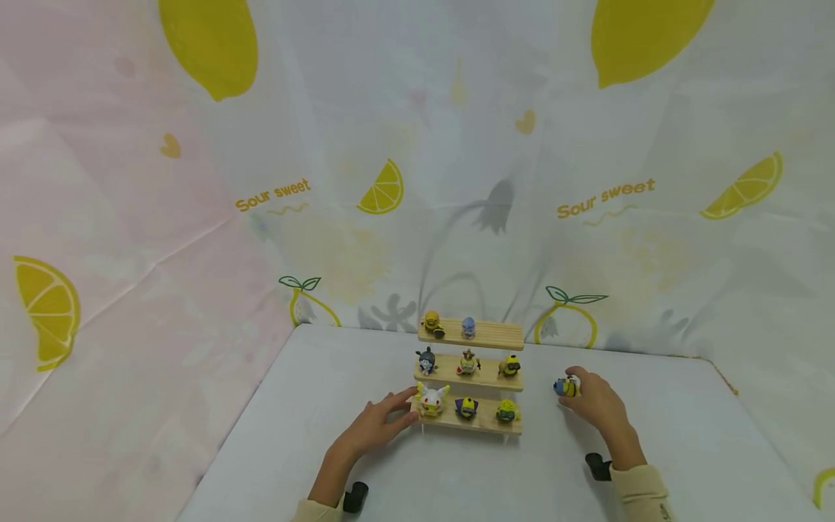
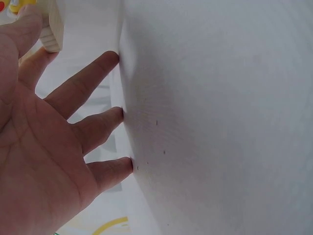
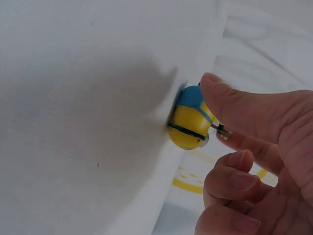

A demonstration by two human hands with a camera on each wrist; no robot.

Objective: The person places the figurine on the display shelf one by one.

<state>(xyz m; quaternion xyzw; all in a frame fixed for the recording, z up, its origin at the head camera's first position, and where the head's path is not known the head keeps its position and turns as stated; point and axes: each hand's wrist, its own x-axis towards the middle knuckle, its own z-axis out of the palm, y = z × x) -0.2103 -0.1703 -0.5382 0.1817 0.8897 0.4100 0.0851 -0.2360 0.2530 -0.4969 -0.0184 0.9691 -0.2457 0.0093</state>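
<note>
A three-tier wooden display rack (image 1: 468, 383) stands on the white table, with small figures along its tiers. My left hand (image 1: 378, 426) is at the left end of its bottom tier. In the left wrist view, thumb and index finger pinch the board's end (image 2: 55, 29), while the other fingers spread straight against the tabletop. Right of the rack, my right hand (image 1: 599, 401) pinches a yellow and blue Minion figure (image 3: 190, 117) between thumb and index finger. The figure is tipped on its side, low at the tabletop; whether it touches cannot be told.
On the top tier are an orange-yellow figure (image 1: 433, 322) and a bluish figure (image 1: 468, 328), with bare board to their right. A white long-eared figure (image 1: 432, 399) sits beside my left hand. A lemon-print cloth (image 1: 457, 239) hangs behind the table (image 1: 293, 384).
</note>
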